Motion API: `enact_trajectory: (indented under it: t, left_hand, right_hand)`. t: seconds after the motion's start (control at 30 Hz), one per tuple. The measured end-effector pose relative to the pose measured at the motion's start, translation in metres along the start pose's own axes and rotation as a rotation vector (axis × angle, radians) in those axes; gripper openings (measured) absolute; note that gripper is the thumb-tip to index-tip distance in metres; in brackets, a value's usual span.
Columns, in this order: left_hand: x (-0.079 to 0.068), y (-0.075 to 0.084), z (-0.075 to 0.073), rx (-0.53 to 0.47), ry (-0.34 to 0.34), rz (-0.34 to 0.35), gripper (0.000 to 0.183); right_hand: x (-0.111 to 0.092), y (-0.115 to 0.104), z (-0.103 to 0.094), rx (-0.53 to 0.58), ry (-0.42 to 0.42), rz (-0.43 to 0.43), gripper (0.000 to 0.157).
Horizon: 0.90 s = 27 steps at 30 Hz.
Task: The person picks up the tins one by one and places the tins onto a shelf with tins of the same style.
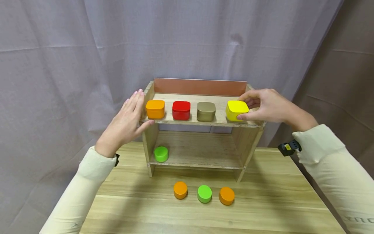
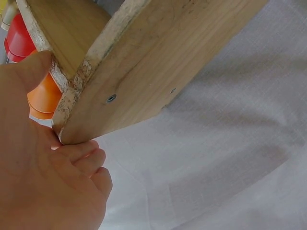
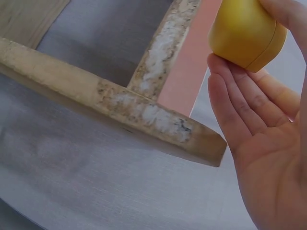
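Note:
My right hand (image 1: 267, 105) pinches a yellow rounded-square lidded box (image 1: 237, 110) between thumb and fingers at the right end of the top shelf. Whether its base touches the board cannot be told. In the right wrist view, the fingers reach around the yellow box (image 3: 247, 36). My left hand (image 1: 124, 122) rests against the left side of the small wooden shelf (image 1: 198, 146), fingers straight, thumb at the top board's front edge. The left wrist view shows that thumb and the fingers at the side panel (image 2: 139, 81). An orange box (image 1: 155, 109) stands nearest this hand.
Along the top board stand a red box (image 1: 181, 110) and an olive-gold box (image 1: 206, 111). A round green container (image 1: 161, 154) sits on the lower board's left. On the table before the shelf lie two round orange containers (image 1: 180, 190) around a green one (image 1: 204, 194). Grey curtain hangs behind.

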State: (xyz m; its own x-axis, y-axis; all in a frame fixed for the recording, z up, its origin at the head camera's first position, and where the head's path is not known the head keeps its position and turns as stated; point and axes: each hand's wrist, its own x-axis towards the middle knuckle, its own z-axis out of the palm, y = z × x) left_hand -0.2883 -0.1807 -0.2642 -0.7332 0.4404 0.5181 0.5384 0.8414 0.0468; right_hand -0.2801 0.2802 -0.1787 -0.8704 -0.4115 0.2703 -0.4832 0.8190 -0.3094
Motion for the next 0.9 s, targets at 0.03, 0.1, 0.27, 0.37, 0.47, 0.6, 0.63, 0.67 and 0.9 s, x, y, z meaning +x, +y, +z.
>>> enact_trajectory:
  t: [0.03,0.1,0.27,0.37,0.47,0.6,0.63,0.67,0.9]
  left_hand:
    - [-0.0003,0.0001,-0.0001,0.001,0.002,0.001,0.096]
    - [-0.0007,0.0003,-0.0002,0.001,0.003,0.001,0.096]
    - [-0.0028,0.0016,-0.0017,-0.003,0.009,0.007,0.096]
    - [-0.0031,0.002,-0.0028,-0.007,0.016,0.009,0.097]
    - [-0.0027,0.0021,-0.0043,-0.009,0.012,0.006,0.097]
    - [-0.0024,0.0022,-0.0056,-0.013,0.006,0.003,0.098]
    - [-0.0026,0.0022,-0.0058,-0.014,0.005,0.001,0.097]
    - [-0.003,0.0021,-0.0062,-0.015,0.005,0.001,0.098]
    - [-0.005,0.0007,-0.0067,-0.01,0.001,-0.002,0.098]
  right_hand:
    - [0.0004,0.0003,0.0006,-0.007,0.0,-0.003,0.056]
    - [0.0013,0.0005,0.0019,-0.019,0.0,-0.007,0.056]
    - [0.0025,-0.0003,0.0027,-0.045,-0.001,-0.01,0.056]
    - [0.0029,-0.0016,0.0014,-0.057,-0.003,-0.002,0.056]
    - [0.0033,-0.0028,0.0004,-0.067,-0.007,0.007,0.056]
    - [0.0037,-0.0037,0.0003,-0.072,-0.02,0.01,0.055]
    - [0.0039,-0.0042,0.0004,-0.07,-0.024,0.009,0.055]
    - [0.0041,-0.0046,0.0004,-0.072,-0.025,0.005,0.055]
    - [0.0076,-0.0079,-0.0003,-0.08,-0.064,-0.004,0.052]
